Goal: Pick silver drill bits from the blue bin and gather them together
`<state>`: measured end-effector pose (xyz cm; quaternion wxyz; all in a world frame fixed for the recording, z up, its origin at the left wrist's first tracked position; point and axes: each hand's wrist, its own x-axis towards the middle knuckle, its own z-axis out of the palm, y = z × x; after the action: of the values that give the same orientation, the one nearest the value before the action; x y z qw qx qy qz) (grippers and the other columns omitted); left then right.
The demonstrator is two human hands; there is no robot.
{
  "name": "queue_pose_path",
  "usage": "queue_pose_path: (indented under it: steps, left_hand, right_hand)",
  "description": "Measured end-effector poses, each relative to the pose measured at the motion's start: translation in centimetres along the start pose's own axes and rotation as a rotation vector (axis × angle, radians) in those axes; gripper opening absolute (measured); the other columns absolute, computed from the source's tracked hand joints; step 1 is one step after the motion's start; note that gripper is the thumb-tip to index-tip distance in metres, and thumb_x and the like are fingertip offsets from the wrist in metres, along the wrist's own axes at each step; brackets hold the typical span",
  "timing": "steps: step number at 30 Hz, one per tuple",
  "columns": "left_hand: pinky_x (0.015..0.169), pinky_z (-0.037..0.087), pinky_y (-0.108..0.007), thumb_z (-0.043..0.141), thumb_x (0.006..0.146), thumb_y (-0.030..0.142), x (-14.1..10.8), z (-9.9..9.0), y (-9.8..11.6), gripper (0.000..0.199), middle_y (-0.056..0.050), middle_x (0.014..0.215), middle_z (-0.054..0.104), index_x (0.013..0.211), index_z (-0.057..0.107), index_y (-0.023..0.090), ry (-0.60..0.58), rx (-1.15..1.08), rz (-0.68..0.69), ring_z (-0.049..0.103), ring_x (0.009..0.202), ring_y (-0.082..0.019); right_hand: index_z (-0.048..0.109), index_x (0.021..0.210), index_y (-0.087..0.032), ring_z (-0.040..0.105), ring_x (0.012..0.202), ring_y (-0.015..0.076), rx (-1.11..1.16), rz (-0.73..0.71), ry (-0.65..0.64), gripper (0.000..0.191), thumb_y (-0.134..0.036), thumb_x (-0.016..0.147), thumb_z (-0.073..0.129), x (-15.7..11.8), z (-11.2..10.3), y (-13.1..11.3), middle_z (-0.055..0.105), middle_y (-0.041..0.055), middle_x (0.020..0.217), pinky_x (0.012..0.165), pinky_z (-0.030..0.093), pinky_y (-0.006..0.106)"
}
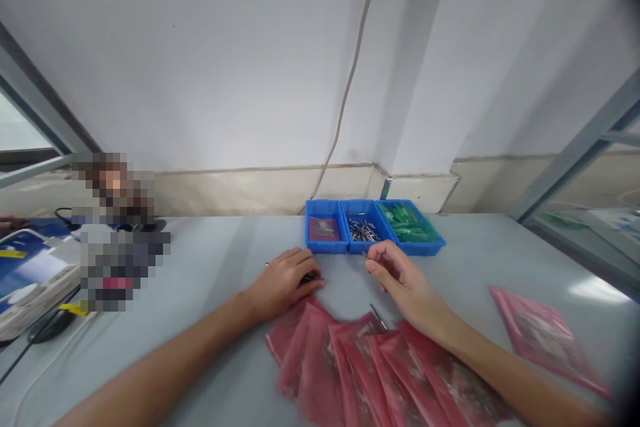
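The left hand (pixel 289 281) curls its fingers around pins (pixel 311 277). Fanned pink bags (pixel 317 363) lie nearer than both hands' fingers, blue bins (pixel 327 247) beyond. A loose pin (pixel 379 317) lies just before the right hand (pixel 400 280), whose thumb and forefinger pinch a small pin (pixel 365 255).

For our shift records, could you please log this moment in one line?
left hand: curled around metal pieces | right hand: pinching small metal piece | pink bags: fanned out | blue bins: behind
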<state>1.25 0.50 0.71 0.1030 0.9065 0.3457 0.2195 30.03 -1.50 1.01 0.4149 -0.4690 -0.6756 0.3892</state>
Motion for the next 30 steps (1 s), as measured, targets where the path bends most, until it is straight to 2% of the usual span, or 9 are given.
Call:
queue_pose_path:
  steps: [7,15,20,24,30]
  left_hand:
    - [0.087,0.051,-0.035,0.059,0.108,0.037,0.0,-0.25,0.14,0.018,-0.006,0.105,0.068,0.104,0.065,0.021,-0.014,-0.001,0.001,0.062,0.099,-0.022]
    - [0.088,0.05,-0.035,0.06,0.108,0.039,0.06,-0.18,0.14,0.02,-0.006,0.105,0.067,0.103,0.065,0.02,-0.013,0.003,0.004,0.061,0.099,-0.022]
    - [0.085,0.05,-0.034,0.064,0.106,0.038,0.1,-0.22,0.27,0.019,-0.006,0.103,0.067,0.101,0.064,0.02,-0.009,0.011,-0.007,0.061,0.097,-0.023]
    - [0.084,0.049,-0.034,0.066,0.105,0.036,0.07,-0.14,0.16,0.018,-0.005,0.102,0.067,0.1,0.063,0.02,-0.004,0.018,-0.01,0.061,0.095,-0.022]
    - [0.084,0.049,-0.034,0.066,0.104,0.037,-0.04,0.12,-0.1,0.018,-0.004,0.101,0.067,0.1,0.063,0.02,0.006,0.021,-0.005,0.061,0.094,-0.022]
  right_hand:
    - [0.055,0.096,-0.027,0.05,0.072,0.0186,-0.099,-0.032,0.005,0.021,-0.046,0.104,0.062,-0.25,-0.04,-0.52,0.055,-0.0021,0.083,0.064,0.04,0.031]
    - [0.057,0.096,-0.026,0.049,0.072,0.0172,-0.102,-0.044,0.021,0.02,-0.043,0.103,0.064,-0.2,-0.04,-0.53,0.056,-0.0025,0.086,0.063,0.039,0.03]
    - [0.061,0.1,-0.026,0.051,0.072,0.0178,-0.109,-0.056,0.013,0.021,-0.047,0.105,0.06,-0.24,-0.19,-0.1,0.057,-0.002,0.083,0.065,0.041,0.03]
    - [0.065,0.106,-0.027,0.053,0.071,0.018,-0.088,-0.039,-0.016,0.025,-0.049,0.108,0.053,-0.22,-0.2,0.14,0.061,-0.0001,0.089,0.065,0.045,0.031]
    - [0.064,0.111,-0.028,0.052,0.065,0.0164,-0.057,-0.028,-0.003,0.025,-0.048,0.109,0.049,-0.19,-0.21,-0.19,0.063,0.001,0.094,0.062,0.045,0.031]
